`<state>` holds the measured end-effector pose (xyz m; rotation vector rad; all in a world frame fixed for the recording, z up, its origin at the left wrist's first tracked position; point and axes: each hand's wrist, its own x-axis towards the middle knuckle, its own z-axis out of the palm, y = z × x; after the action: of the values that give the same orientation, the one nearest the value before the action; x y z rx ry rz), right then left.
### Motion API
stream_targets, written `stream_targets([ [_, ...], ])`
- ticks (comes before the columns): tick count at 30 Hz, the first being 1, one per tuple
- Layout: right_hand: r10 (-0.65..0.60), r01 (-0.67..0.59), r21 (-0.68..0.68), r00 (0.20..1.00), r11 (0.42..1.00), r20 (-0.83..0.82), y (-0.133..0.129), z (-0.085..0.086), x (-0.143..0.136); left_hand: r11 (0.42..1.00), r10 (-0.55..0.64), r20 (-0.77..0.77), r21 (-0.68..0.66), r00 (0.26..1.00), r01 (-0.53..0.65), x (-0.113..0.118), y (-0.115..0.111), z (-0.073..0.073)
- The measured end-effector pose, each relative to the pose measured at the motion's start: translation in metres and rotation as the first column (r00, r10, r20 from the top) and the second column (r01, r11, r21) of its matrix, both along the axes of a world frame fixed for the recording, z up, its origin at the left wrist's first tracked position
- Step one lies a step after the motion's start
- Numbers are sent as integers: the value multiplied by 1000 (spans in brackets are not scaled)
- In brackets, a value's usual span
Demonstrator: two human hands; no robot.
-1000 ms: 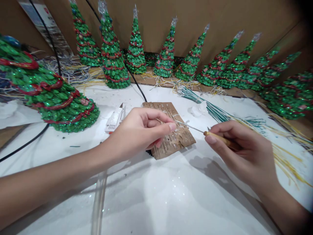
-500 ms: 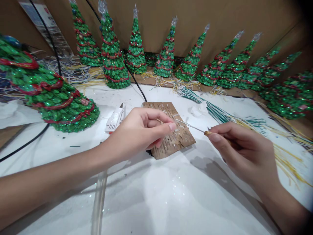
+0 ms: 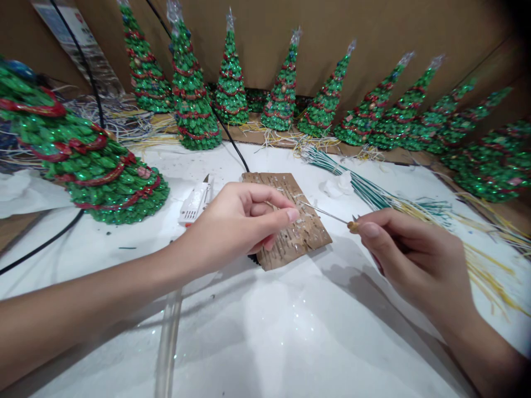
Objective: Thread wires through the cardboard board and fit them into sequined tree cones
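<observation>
My left hand [image 3: 253,218] is closed in a pinch over a brown cardboard piece [image 3: 296,243] marked with dark rows and shiny streaks. Whatever sits between its thumb and finger is too small or hidden to name. In my right hand [image 3: 415,260] is a thin metal rod with a yellowish base [image 3: 327,213], held between thumb and forefinger. The rod points left over the cardboard, its far end close to my left fingertips. A small dark point sticks up beside the yellowish base. Under the cardboard's left corner, something black and bumpy shows in part.
Several green Christmas trees [image 3: 231,83] with red garlands line the back; a larger tree [image 3: 112,171] leans in at left. Green wires [image 3: 352,179] lie right of a crumpled tissue [image 3: 337,185]. A white vented plastic object [image 3: 196,202] and a clear strip [image 3: 169,342] lie at left.
My right hand has shifted slightly to the right with the rod, whose far end has drawn a little away from my left fingertips. The left hand stays in place.
</observation>
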<state>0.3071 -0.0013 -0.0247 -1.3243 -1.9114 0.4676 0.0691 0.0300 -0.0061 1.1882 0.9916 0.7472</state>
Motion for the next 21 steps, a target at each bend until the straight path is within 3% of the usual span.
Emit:
stream_targets([
  [21, -26, 26, -28, 1000, 999, -10, 0, 1, -2, 1000, -3, -12, 5, 1000, 4, 0, 0, -1],
])
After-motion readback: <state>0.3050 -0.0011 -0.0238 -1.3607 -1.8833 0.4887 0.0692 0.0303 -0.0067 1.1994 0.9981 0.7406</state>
